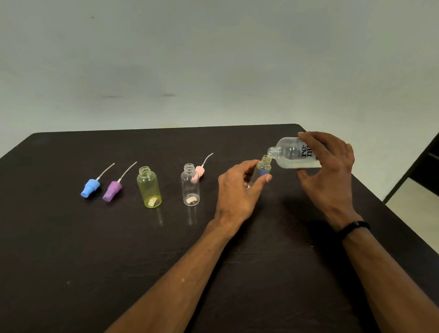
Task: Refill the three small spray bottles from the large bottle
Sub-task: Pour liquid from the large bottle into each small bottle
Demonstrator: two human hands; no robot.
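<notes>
My right hand grips the large clear bottle, tipped on its side with its open mouth over the neck of a small clear bottle. My left hand holds that small bottle between thumb and fingers; it leans a little to the right. A yellow small bottle and a clear small bottle stand upright and uncapped to the left. Three spray heads with dip tubes lie on the table: blue, purple, and pink behind the clear bottle.
The dark table ends at a far edge against a pale wall. Its right edge runs diagonally past my right arm, with dark furniture and light floor beyond it. A black band is on my right wrist.
</notes>
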